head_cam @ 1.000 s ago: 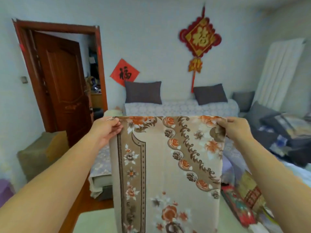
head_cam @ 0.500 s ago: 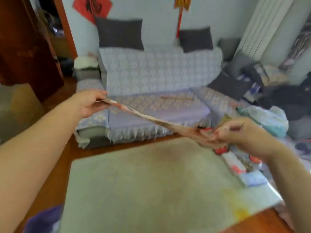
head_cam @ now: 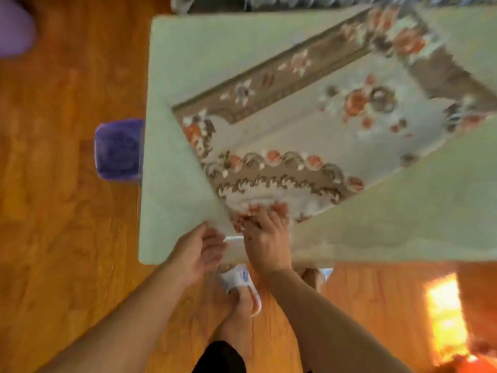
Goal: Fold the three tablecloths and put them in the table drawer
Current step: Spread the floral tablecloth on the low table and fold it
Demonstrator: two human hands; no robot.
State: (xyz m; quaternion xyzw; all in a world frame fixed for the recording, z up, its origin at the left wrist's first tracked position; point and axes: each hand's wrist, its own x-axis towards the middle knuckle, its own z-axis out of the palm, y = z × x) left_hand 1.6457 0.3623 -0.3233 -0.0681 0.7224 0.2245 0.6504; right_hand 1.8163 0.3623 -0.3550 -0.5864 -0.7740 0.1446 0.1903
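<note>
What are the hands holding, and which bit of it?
Both hands hold the flowery tablecloth at its near end by the table edge: the left hand beside the right hand. The exact grip is blurred.

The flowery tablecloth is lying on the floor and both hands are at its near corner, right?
Not quite. The head view shows the flowery tablecloth lying on the pale green table, not the floor. The left hand and right hand are at its near corner.

Pale table (head_cam: pixel 172 211) — floral tablecloth (head_cam: pixel 309 130) atop

Orange wood floor (head_cam: pixel 67 238), purple stool (head_cam: pixel 118 149) by pale table (head_cam: pixel 172 63), sun patch (head_cam: pixel 443 313) btm right
</note>
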